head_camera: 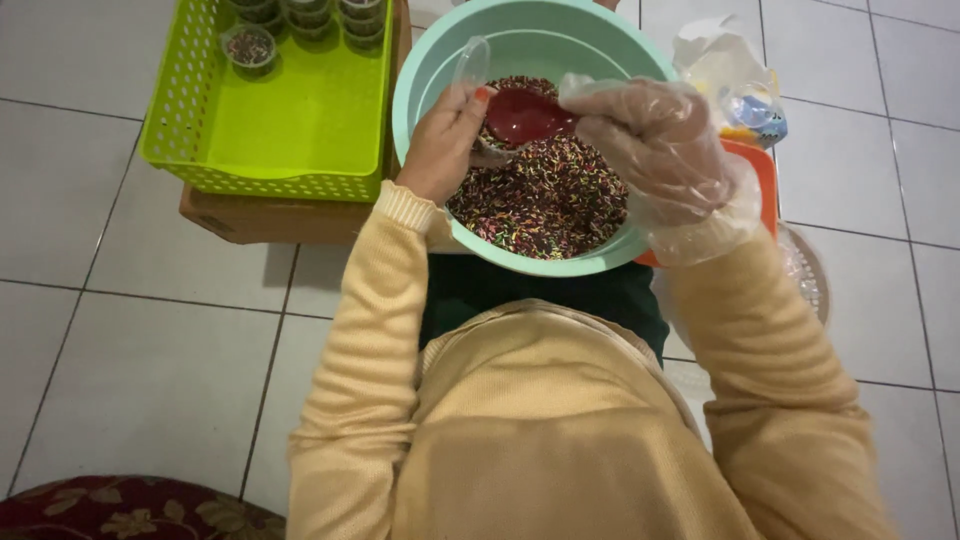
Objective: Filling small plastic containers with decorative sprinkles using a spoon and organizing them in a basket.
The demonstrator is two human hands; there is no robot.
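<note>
Sprinkles, multicoloured (545, 200), in round mint-green plastic bowl (430, 60) — gloved right hand (660, 150) grips red plastic spoon (522, 115); left hand (445, 140) pinches small clear lidded cup (472, 65). Risk: spoon overshoots narrow cup — sprinkles likely scatter.

Both forearms reach forward, left hand (445, 140) bare, right hand (660, 150) gloved, each grip closed.

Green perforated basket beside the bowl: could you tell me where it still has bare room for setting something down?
The green perforated plastic basket is bare across its near and middle floor. Only its far edge is crowded, with small clear lidded cups in a row and one more at the left.
</note>
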